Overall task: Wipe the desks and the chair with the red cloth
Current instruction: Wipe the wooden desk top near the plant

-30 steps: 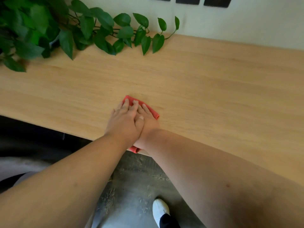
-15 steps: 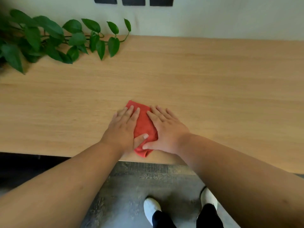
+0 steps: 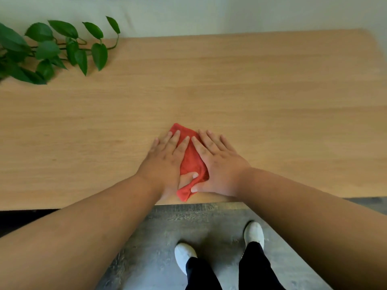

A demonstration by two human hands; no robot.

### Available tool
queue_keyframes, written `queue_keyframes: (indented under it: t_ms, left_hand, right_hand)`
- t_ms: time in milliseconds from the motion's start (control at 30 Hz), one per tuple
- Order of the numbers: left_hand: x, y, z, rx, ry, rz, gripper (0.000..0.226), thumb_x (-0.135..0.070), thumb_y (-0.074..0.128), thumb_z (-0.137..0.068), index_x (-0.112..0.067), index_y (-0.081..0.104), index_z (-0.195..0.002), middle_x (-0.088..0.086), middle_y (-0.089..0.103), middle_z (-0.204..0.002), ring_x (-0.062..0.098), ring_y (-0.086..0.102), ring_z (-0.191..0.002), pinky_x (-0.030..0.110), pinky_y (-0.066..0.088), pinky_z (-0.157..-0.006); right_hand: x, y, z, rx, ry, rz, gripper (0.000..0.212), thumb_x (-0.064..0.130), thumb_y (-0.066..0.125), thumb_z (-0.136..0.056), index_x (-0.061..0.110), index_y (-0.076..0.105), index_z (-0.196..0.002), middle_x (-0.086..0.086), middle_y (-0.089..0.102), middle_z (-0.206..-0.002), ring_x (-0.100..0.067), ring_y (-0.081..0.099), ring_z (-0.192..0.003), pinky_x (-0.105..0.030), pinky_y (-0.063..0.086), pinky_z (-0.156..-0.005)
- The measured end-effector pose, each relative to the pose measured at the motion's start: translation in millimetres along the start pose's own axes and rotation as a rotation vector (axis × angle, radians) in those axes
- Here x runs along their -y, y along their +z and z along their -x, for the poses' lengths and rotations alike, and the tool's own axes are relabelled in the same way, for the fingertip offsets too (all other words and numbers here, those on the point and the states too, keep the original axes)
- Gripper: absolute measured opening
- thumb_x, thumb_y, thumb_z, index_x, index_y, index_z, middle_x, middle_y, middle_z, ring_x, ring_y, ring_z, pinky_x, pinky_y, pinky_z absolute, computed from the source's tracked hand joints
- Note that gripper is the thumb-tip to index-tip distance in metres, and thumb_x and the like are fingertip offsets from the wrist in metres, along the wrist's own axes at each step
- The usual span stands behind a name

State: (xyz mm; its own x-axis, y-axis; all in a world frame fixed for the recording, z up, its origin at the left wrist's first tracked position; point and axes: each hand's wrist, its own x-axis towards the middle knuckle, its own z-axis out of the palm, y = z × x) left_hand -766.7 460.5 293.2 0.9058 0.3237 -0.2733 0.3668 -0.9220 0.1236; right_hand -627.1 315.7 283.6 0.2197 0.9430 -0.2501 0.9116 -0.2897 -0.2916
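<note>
Desk (image 3: 251, 91) of light wood fills the view, with both hands flat on a red cloth (image 3: 191, 162) near its front edge.
Green plant (image 3: 52, 51) trails leaves over the desk's far left corner. Left hand (image 3: 163, 164) and right hand (image 3: 219, 166) lie side by side, palms down, fingers spread and pressing the folded cloth between them rather than gripping it; both thumbs rest on its near end.

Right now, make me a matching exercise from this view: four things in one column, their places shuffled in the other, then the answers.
1. red cloth
2. plant leaves
3. white shoes
4. desk

A. on the grey floor
B. far left of the desktop
C. pressed flat under both hands
D. against the wall

Pairs: 1-C, 2-B, 3-A, 4-D
</note>
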Motion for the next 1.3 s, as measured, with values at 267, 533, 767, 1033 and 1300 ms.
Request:
queue_keyframes:
  t_ms: [267,533,767,1033,1300]
  left_hand:
    - [-121.5,4.5,-45.1,0.019,0.053,0.010,0.109,-0.082,0.018,-0.074,-0.012,-0.007,-0.154,0.012,-0.007,-0.164,0.027,-0.012,-0.149,0.052,-0.004,-0.119]
    - [-184.2,8.4,-73.9,0.025,0.119,0.010,0.104,-0.074,0.031,-0.080,-0.010,-0.007,-0.153,0.013,-0.009,-0.163,0.029,-0.014,-0.149,0.051,-0.013,-0.115]
    - [-130.7,4.5,-62.9,0.004,0.047,0.032,0.105,-0.073,0.034,-0.080,-0.010,-0.008,-0.153,0.011,-0.008,-0.164,0.026,-0.012,-0.149,0.049,-0.006,-0.118]
    - [-15.0,3.7,-9.1,0.007,-0.123,0.047,0.109,-0.081,0.019,-0.073,-0.012,-0.012,-0.152,0.006,-0.013,-0.164,0.020,-0.018,-0.148,0.043,-0.007,-0.120]
    - [88.3,17.4,82.8,-0.020,-0.273,0.029,0.109,-0.082,0.021,-0.073,-0.011,0.000,-0.155,0.007,-0.002,-0.164,0.019,-0.011,-0.149,0.042,0.000,-0.122]
  right_hand:
    - [-72.5,-16.0,65.5,0.084,0.082,0.061,0.140,0.099,0.039,-0.058,0.017,-0.025,-0.151,0.000,-0.026,-0.160,-0.011,-0.033,-0.144,-0.039,-0.013,-0.121]
    - [-114.9,-26.7,107.7,0.150,0.213,0.083,0.135,0.102,0.018,-0.056,0.016,-0.027,-0.149,-0.003,-0.028,-0.160,-0.014,-0.035,-0.143,-0.043,-0.014,-0.120]
    - [-83.0,-23.9,58.9,0.129,0.142,0.081,0.141,0.105,0.027,-0.054,0.016,-0.029,-0.148,-0.001,-0.033,-0.156,-0.014,-0.034,-0.144,-0.044,-0.015,-0.120]
    - [8.7,-6.1,-29.9,0.090,-0.029,0.095,0.143,0.103,0.029,-0.050,0.016,-0.022,-0.151,0.005,-0.031,-0.154,-0.015,-0.031,-0.145,-0.046,-0.015,-0.119]
    - [130.0,27.5,-81.9,0.079,-0.179,0.059,0.134,0.098,0.031,-0.055,0.017,-0.023,-0.147,-0.001,-0.023,-0.162,-0.019,-0.030,-0.146,-0.048,-0.021,-0.116]
